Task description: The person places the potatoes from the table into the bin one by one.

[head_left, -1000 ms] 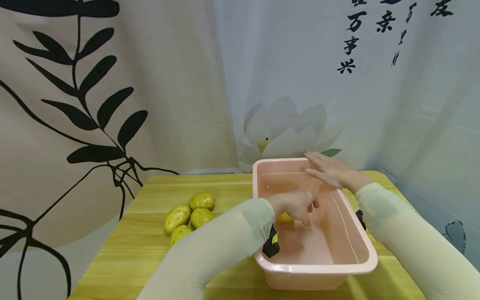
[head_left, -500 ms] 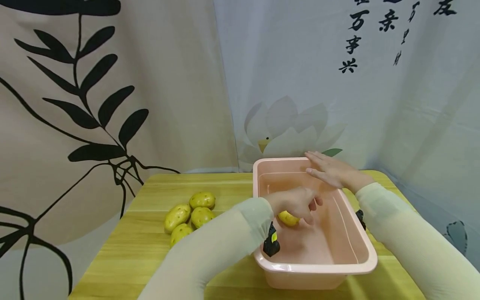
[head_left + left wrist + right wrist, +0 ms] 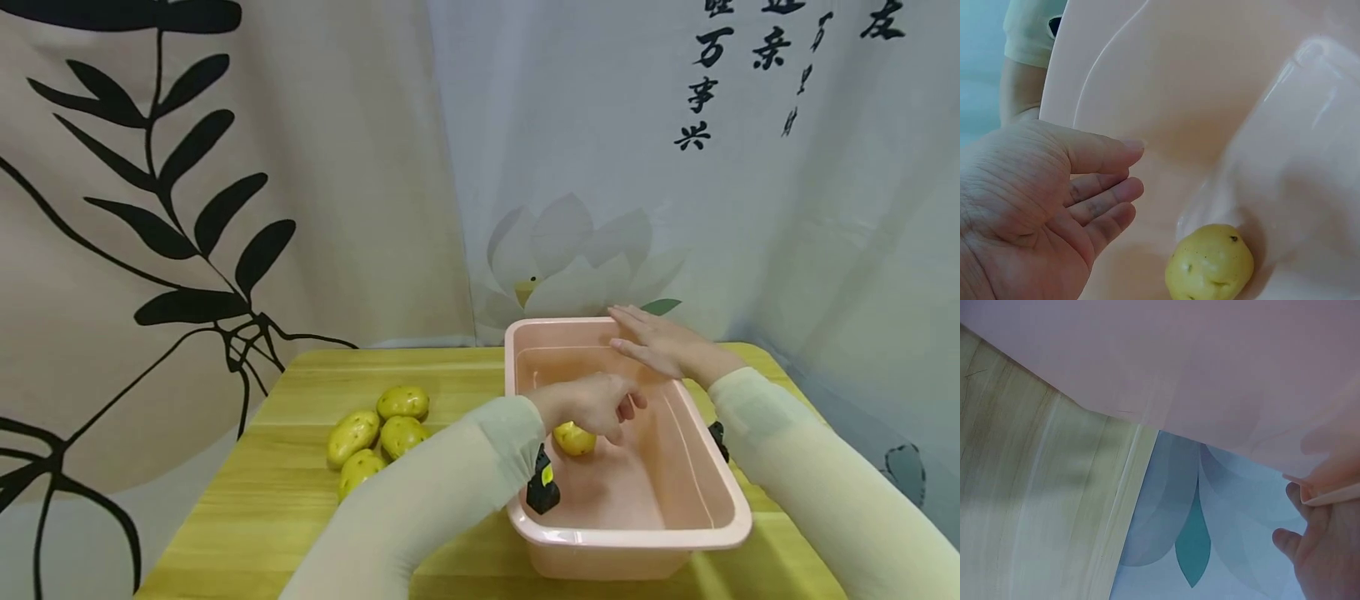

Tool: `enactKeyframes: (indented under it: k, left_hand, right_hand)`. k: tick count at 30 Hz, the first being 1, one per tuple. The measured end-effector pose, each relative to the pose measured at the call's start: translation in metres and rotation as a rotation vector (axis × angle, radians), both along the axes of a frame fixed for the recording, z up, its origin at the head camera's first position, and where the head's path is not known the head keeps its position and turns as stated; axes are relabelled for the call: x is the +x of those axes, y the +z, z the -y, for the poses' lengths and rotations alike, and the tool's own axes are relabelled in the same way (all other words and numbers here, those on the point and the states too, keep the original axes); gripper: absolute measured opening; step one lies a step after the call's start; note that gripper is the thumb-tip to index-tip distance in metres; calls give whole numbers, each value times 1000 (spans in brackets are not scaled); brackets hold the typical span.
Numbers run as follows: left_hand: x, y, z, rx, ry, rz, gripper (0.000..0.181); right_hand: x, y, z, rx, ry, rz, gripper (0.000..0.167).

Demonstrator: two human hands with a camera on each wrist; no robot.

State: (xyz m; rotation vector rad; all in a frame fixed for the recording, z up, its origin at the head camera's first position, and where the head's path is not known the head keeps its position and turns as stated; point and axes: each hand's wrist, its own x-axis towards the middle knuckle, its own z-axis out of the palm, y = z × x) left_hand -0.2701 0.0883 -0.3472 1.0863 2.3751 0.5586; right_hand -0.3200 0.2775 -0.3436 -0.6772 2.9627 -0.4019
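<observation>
My left hand (image 3: 600,407) hangs inside the pink basin (image 3: 637,537), palm down, its fingers loosely bent around nothing. Just below and beside it, one yellow potato (image 3: 575,439) lies on the basin floor; the left wrist view shows this potato (image 3: 1210,262) apart from the fingertips of my left hand (image 3: 1100,194). My right hand (image 3: 671,343) grips the basin's far right corner, thumb inside the rim and fingers outside. Two fingertips of the right hand (image 3: 1329,550) show below the rim (image 3: 1335,495) in the right wrist view.
Several more potatoes (image 3: 402,402) are grouped on the wooden table (image 3: 262,483) left of the basin, partly behind my left sleeve (image 3: 450,483). A printed curtain (image 3: 360,167) hangs directly behind the table.
The potato in the basin shows more fully than a second ago and has turned slightly. My left fingers have lifted slightly away from it. The right hand stays at the rim.
</observation>
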Motion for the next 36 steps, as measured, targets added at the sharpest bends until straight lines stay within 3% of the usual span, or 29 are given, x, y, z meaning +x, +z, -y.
enactKeyframes:
  k: [6,11,16,23,29,32,36]
  left_hand:
    - [0,3,-1,49,-35,-4,55]
    - [-2,11,-2,109,-70,-9,53]
    - [1,22,-3,114,-79,-13,53]
    - [11,47,2,148,-86,-16,49]
    - [18,71,16,203,-85,-68,46]
    - [20,79,29,245,-82,-88,47]
    - [19,87,48,308,-64,-105,47]
  right_hand:
    - [0,-4,-1,5,16,-22,70]
    - [-4,-2,-1,14,26,-22,71]
    - [-5,1,-2,3,30,-18,70]
    - [-7,-1,-5,-21,48,13,68]
    - [-8,-3,-10,6,131,-48,66]
    - [-9,-4,-9,19,120,-52,62]
    - [-9,-4,-6,17,76,-29,70]
